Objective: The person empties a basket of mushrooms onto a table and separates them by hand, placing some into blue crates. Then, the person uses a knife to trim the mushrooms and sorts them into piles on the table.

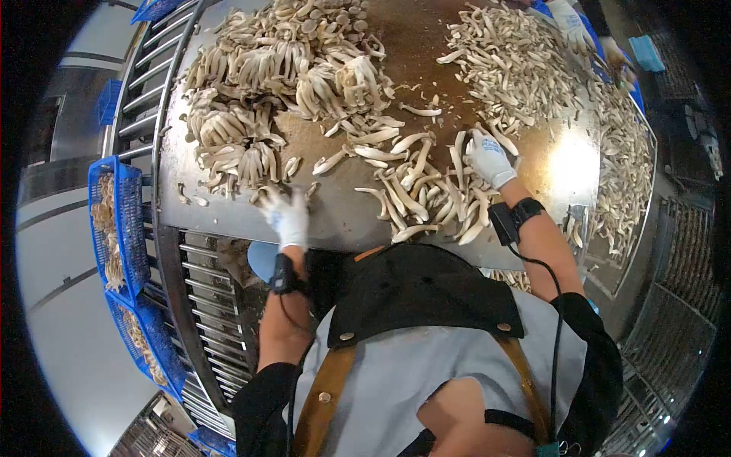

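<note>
My left hand (286,219), in a white glove, is blurred at the table's near edge. It is beside the lowest of the clustered mushrooms (255,164), and its fingers are smeared by motion. My right hand (489,158), also gloved in white, reaches down among loose long-stemmed mushrooms (411,194). Its fingers look curled at a mushroom (502,140), though their tips are partly hidden. Pale stems lie scattered between my two hands. Big clumps of mushrooms, still joined at the base, are heaped at the upper left.
A large pile of separated mushrooms (514,65) covers the far right of the metal table (335,217). Another person's gloved hand (569,27) is beside it. Blue baskets (120,228) holding mushrooms stand along the roller conveyor (145,99) on the left. More mushrooms fill a tray (624,175) at right.
</note>
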A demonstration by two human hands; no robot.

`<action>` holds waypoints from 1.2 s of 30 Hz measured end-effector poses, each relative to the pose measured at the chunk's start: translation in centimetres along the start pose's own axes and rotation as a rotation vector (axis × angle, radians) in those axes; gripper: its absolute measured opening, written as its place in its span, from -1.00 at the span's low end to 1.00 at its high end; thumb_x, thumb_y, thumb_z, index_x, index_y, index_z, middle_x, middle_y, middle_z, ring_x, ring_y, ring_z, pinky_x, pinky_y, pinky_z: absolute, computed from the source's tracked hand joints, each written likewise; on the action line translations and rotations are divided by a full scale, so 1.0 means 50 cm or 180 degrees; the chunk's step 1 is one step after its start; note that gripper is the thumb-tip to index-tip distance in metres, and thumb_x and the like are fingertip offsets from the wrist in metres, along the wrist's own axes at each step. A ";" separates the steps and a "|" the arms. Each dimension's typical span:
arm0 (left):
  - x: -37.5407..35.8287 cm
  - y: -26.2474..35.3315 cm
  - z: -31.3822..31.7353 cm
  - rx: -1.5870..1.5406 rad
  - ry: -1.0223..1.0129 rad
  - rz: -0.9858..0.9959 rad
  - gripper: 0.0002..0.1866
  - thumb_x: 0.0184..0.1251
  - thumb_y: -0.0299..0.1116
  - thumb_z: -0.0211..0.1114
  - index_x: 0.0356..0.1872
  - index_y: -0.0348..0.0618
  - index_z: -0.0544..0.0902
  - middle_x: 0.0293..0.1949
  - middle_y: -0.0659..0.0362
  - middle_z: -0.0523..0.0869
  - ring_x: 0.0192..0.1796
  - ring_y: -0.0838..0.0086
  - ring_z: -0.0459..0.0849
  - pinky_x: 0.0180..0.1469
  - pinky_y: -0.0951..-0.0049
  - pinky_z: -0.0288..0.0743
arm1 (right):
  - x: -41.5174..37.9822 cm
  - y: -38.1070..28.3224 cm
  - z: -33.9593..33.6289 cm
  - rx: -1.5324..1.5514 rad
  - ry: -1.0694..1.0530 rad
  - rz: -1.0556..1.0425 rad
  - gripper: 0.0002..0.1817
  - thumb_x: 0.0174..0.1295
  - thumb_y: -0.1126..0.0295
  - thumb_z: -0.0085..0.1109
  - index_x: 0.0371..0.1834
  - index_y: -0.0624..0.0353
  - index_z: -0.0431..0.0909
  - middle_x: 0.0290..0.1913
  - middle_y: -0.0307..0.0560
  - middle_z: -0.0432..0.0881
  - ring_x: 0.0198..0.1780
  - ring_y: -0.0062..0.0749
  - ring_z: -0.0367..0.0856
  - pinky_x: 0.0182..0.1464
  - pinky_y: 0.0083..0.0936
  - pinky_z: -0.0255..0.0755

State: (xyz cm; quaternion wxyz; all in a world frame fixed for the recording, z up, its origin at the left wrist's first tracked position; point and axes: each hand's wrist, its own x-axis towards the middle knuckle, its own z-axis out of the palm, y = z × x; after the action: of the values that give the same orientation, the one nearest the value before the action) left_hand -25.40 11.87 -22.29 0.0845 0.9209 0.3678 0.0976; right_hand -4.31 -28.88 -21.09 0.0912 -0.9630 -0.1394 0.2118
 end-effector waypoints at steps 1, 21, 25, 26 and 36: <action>-0.031 0.035 0.019 0.0261 -0.0024 -0.0061 -0.22 0.21 0.01 0.32 0.35 -0.28 0.36 0.31 -0.34 0.36 0.39 -0.27 0.23 0.40 -0.16 0.12 | 0.006 0.002 0.013 -0.0235 -0.0014 -0.0305 -0.31 0.20 0.23 0.25 0.40 0.19 0.28 0.29 0.23 0.46 0.28 0.10 0.45 0.28 -0.18 0.39; 0.144 0.090 0.005 -0.0361 -0.0299 0.0043 0.07 -0.17 -0.09 0.59 0.44 -0.14 0.23 0.28 -0.21 0.39 0.30 -0.12 0.37 0.36 0.02 0.26 | 0.060 -0.382 0.019 -0.0553 -0.0067 -0.2152 -0.35 0.15 0.06 0.28 0.30 0.03 0.39 0.18 0.14 0.46 0.20 -0.01 0.46 0.24 -0.11 0.33; 0.048 0.162 0.024 -0.1909 -0.1026 0.0684 0.04 -0.11 -0.22 0.58 0.43 -0.33 0.20 0.21 -0.23 0.44 0.25 -0.09 0.41 0.32 0.08 0.31 | 0.021 -0.379 -0.026 0.1544 -0.0375 -0.1618 -0.17 0.19 -0.06 0.27 0.40 0.24 0.24 0.25 0.34 0.45 0.29 0.12 0.43 0.33 -0.16 0.29; 0.017 0.181 0.045 -0.2319 -0.1023 0.0813 0.03 -0.11 -0.22 0.58 0.42 -0.36 0.20 0.20 -0.23 0.45 0.25 -0.09 0.42 0.31 0.09 0.32 | 0.021 -0.383 -0.037 0.2221 -0.0737 -0.1102 -0.05 0.16 -0.05 0.36 0.44 0.36 0.16 0.31 0.30 0.43 0.33 -0.03 0.42 0.36 -0.31 0.27; -0.020 0.232 -0.010 -0.2172 -0.1132 0.2575 -0.10 -0.11 -0.41 0.48 0.36 -0.33 0.28 0.22 -0.24 0.46 0.25 -0.15 0.46 0.30 0.06 0.39 | -0.043 -0.346 -0.075 0.3776 -0.1712 -0.0948 0.05 0.11 0.42 0.48 0.55 0.15 -0.11 0.30 -0.06 0.41 0.27 -0.40 0.40 0.28 -0.49 0.36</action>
State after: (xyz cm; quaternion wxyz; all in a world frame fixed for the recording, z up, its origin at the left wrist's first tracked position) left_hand -18.54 2.93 -19.30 0.3943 0.9114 -0.0873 0.0788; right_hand -8.53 -13.63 -12.86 0.5957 -0.6338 -0.1487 0.4704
